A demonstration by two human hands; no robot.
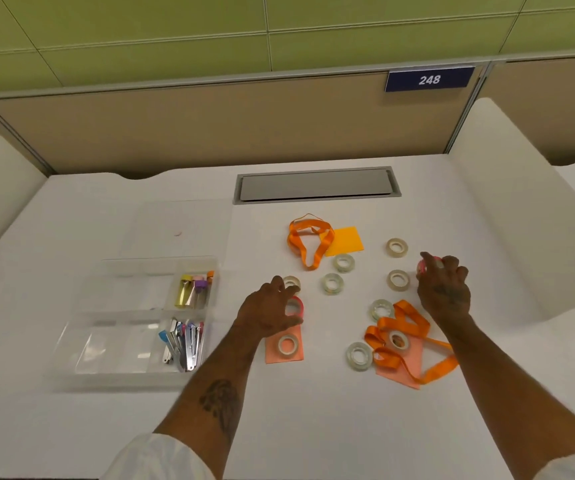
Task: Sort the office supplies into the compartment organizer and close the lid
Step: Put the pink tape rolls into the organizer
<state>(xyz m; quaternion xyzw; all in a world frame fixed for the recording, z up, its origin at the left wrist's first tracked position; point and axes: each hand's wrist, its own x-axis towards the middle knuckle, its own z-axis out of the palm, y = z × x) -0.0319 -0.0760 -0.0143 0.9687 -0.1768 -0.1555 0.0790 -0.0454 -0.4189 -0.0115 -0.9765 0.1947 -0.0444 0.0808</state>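
Observation:
A clear compartment organizer lies at the left with its lid open behind it. One compartment holds small coloured bottles, another holds staplers. My left hand hovers with fingers spread over a pink tape roll, a clear roll at its fingertips. My right hand is curled around another pink tape roll at the right. Several clear tape rolls are scattered between the hands. One roll sits on a pink sticky note.
Two orange ribbons lie on the white desk, one beside an orange sticky note, the other over a pink note. A grey cable hatch sits at the back. White dividers rise on both sides.

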